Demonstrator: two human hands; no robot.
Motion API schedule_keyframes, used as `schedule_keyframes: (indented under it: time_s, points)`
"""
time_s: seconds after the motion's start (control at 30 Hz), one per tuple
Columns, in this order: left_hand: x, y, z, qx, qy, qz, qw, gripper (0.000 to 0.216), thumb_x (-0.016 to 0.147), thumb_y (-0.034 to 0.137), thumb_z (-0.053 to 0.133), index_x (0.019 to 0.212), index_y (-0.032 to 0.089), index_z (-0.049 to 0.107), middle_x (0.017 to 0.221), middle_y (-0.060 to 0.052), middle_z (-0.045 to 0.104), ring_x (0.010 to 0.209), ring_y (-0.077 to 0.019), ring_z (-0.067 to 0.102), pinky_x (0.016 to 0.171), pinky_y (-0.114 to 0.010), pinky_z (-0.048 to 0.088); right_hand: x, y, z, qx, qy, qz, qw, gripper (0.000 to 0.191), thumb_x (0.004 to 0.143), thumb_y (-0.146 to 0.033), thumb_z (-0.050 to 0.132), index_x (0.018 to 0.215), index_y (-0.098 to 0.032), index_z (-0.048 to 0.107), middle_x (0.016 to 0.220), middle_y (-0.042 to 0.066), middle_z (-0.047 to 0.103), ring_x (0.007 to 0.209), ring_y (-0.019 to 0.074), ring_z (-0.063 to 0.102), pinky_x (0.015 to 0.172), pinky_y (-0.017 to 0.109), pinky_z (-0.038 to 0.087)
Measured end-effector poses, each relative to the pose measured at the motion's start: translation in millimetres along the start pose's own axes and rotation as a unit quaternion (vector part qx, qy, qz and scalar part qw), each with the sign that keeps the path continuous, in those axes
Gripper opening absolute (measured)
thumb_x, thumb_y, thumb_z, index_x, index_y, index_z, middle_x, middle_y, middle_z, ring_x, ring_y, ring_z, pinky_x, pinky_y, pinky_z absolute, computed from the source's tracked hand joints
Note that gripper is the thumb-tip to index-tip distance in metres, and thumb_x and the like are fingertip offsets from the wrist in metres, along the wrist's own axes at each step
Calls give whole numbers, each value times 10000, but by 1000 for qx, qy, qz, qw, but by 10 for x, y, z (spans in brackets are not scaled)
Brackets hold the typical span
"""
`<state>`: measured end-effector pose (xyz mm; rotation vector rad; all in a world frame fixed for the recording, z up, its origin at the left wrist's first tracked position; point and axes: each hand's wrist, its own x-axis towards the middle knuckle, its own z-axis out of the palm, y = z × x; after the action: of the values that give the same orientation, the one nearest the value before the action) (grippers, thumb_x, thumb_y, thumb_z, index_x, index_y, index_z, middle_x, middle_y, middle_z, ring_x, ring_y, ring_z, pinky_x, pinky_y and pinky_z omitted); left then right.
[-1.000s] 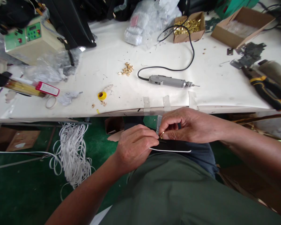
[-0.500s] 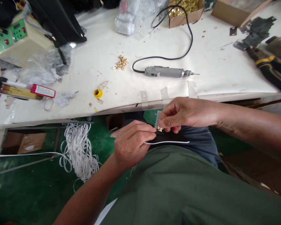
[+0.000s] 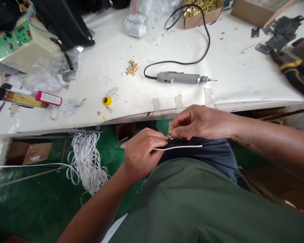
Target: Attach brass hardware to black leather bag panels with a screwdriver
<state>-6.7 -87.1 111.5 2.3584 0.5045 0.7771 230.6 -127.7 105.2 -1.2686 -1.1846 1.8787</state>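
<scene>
Over my lap, my left hand (image 3: 144, 150) is closed on a dark flat piece (image 3: 183, 141) with a white edge along its near side; its kind is not clear. My right hand (image 3: 190, 124) pinches a small gold metal fitting (image 3: 170, 136) between thumb and forefinger. That fitting is at the far side of the dark piece, just by my left fingertips. Whether it touches the piece is hidden by my fingers.
On the white table (image 3: 111, 44) lie a grey corded drill (image 3: 178, 78), a pile of gold fittings (image 3: 131, 68), a yellow ring-shaped thing (image 3: 106, 101) and pliers (image 3: 295, 72). A box of gold parts (image 3: 202, 15) stands behind. White cord (image 3: 87, 165) hangs below left.
The near white edge of the dark piece has tilted up a little. My right fingers have shifted slightly left with the gold fitting, and the grey strip beside it is now mostly hidden.
</scene>
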Motion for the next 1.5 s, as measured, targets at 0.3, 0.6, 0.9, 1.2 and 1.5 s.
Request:
schedule_keyframes:
  time_s: [0.3, 0.6, 0.9, 1.2, 1.5]
  points:
    - [125, -174, -39, 24, 46, -129, 990, 137, 826, 162, 808, 846, 189, 675, 859, 6, 752, 800, -122, 709, 768, -236, 537, -80, -10, -56, 12, 84, -111, 990, 496, 782, -559, 835, 1123, -205, 773, 1017, 51, 734, 895, 212, 647, 785, 310, 507]
    - [546, -536, -135, -130, -66, -370, 918, 243, 836, 416, 759, 918, 203, 675, 715, 27, 700, 634, -156, 661, 552, -235, 472, 267, -28, -109, -63, 213, -139, 965, 320, 874, -492, 755, 887, -172, 735, 751, -3, 646, 672, 142, 533, 607, 273, 398]
    - [747, -883, -48, -201, -71, -438, 874, 314, 743, 406, 808, 915, 189, 660, 751, 0, 703, 655, -179, 678, 545, -241, 494, 641, 201, -325, 19, 227, -79, 971, 406, 816, -526, 798, 1037, -196, 712, 901, 32, 725, 716, 188, 628, 583, 279, 474]
    - [923, -1234, 58, -203, -61, -437, 874, 298, 770, 336, 751, 1026, 205, 674, 684, 23, 687, 606, -179, 672, 521, -251, 494, 875, 143, -416, -165, 320, -73, 930, 430, 828, -477, 744, 1131, -178, 687, 851, 28, 704, 752, 216, 639, 644, 316, 479]
    - [863, -1438, 225, 67, -34, -204, 976, 323, 822, 235, 754, 1142, 200, 722, 1213, -75, 732, 1164, -273, 626, 1043, -438, 498, 1021, 241, -372, -376, 397, -27, 837, 584, 862, -459, 690, 1390, -232, 586, 1104, 88, 735, 919, 315, 705, 831, 441, 527]
